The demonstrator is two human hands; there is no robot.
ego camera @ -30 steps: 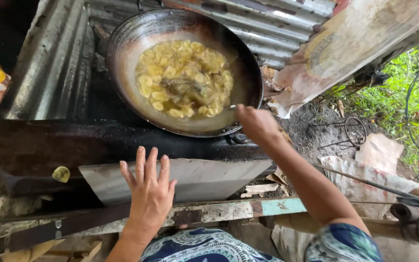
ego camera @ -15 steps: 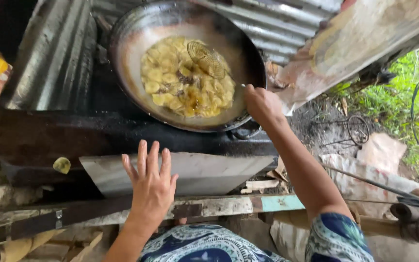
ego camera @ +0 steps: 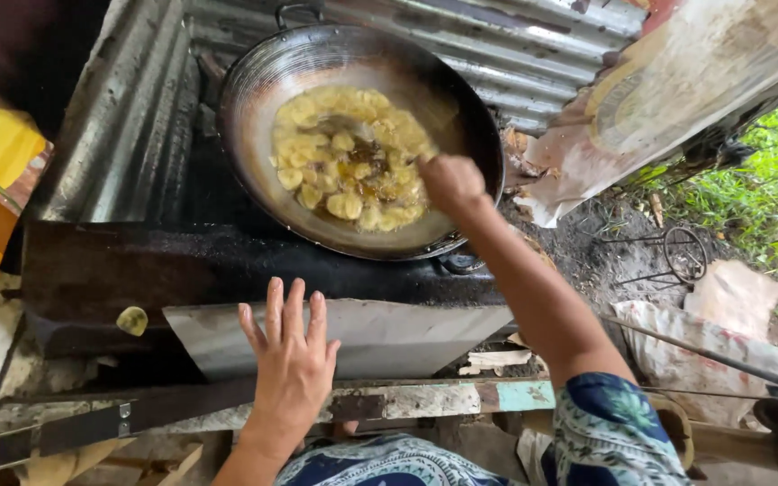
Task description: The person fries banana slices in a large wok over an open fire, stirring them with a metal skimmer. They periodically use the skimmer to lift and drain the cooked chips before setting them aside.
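So a big dark wok (ego camera: 263, 117) is set on a blackened stove top (ego camera: 137, 261), tucked against corrugated metal sheeting (ego camera: 119, 126), and it's filled with pale yellow slices (ego camera: 348, 157) frying in oil. The right hand (ego camera: 450, 180) is held over the wok's right side, closed into a fist around a thin utensil handle; only a blurred bit of the utensil can be made out down in the oil, so what kind it is can't really be told. The left hand (ego camera: 292, 360) is kept open, fingers spread and pointing forward, palm laid down at the front edge of a grey metal sheet (ego camera: 389, 328) below the stove. One stray yellow slice (ego camera: 132, 320) is seen lying on the dark ledge, well left of that hand. Grass (ego camera: 758, 180) and rusty wire scraps (ego camera: 677, 256) are visible off to the right.
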